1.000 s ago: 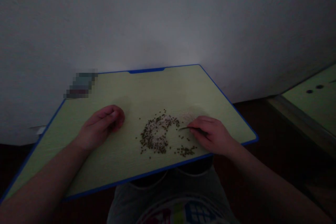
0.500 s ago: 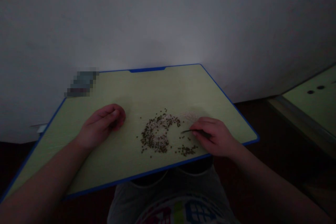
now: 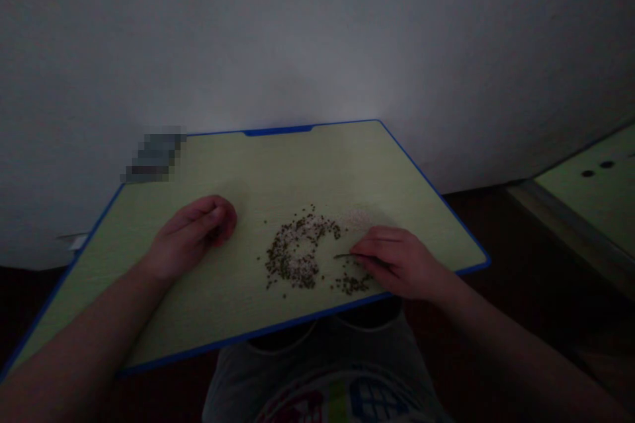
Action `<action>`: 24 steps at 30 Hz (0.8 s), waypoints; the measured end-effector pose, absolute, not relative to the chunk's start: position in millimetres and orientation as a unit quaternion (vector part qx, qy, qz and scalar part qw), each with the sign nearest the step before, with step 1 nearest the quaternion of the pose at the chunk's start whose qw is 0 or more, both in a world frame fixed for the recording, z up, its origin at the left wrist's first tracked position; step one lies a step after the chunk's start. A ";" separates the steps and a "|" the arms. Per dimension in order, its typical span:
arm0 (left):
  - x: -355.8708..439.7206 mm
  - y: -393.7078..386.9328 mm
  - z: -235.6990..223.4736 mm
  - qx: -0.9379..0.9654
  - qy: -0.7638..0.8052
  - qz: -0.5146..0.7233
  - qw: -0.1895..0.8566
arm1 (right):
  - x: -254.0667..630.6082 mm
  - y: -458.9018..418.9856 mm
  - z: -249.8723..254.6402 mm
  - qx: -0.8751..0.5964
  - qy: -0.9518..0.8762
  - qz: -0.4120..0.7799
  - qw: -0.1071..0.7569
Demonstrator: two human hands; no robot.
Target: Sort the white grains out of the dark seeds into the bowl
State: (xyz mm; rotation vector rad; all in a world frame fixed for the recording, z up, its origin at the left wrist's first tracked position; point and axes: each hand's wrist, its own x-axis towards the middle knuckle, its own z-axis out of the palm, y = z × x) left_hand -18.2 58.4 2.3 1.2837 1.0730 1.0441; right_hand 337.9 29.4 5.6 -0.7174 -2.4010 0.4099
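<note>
My left hand [image 3: 196, 231] rests on its side on the pale table, left of the grains, its fingers curled loosely inward. Nothing shows in its shadowed palm. My right hand [image 3: 397, 261] pinches a thin dark tool [image 3: 342, 256], whose tip points left; its exact kind is too dim to make out. That tip lies between a mixed pile [image 3: 295, 251] of dark beads or beans and pale grains and a small group of dark ones [image 3: 352, 284] near the front edge. Behind my right hand lies a pale heap of grains [image 3: 358, 217].
The folding-style table [image 3: 278, 172] has a blue rim and stands against a grey wall [image 3: 317, 33]. A pixelated flat object [image 3: 155, 155] sits at its far left corner. My lap is under the front edge. Another pale panel [image 3: 595, 192] with dark holes stands at right.
My right hand has shifted slightly left and toward me, bringing the tool's tip closer to the mixed pile. My left hand has stayed in place.
</note>
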 end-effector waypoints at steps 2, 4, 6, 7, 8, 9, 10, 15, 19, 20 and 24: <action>-18.2 58.6 2.0 0.543 0.451 0.443 0.552 | 338.7 30.1 5.7 -0.275 -0.896 0.157 0.313; -17.7 58.4 2.4 0.544 0.453 0.445 0.549 | 340.5 31.3 5.9 -0.303 -0.882 0.147 0.331; -16.8 57.9 3.6 0.546 0.454 0.444 0.546 | 342.0 32.4 5.9 -0.327 -0.875 0.133 0.333; -16.4 57.6 4.3 0.546 0.454 0.445 0.545 | 342.4 32.8 5.9 -0.329 -0.876 0.131 0.329; -16.0 57.3 5.0 0.547 0.454 0.444 0.546 | 342.5 32.9 5.8 -0.325 -0.878 0.131 0.326; -15.7 57.1 5.6 0.547 0.454 0.444 0.546 | 342.2 32.8 5.8 -0.318 -0.881 0.134 0.324; -15.6 56.9 6.1 0.547 0.454 0.444 0.546 | 341.7 32.6 5.8 -0.312 -0.883 0.138 0.322; -15.4 56.9 7.0 0.550 0.452 0.443 0.545 | 339.0 30.9 6.6 -0.293 -0.891 0.150 0.314; -15.9 57.8 5.5 0.552 0.455 0.442 0.541 | 340.0 30.1 7.3 -0.268 -0.897 0.171 0.308; -16.2 58.1 4.9 0.552 0.455 0.440 0.542 | 340.5 30.0 7.3 -0.263 -0.898 0.172 0.308; -16.5 58.3 3.6 0.546 0.458 0.440 0.547 | 339.5 29.3 6.6 -0.254 -0.904 0.170 0.300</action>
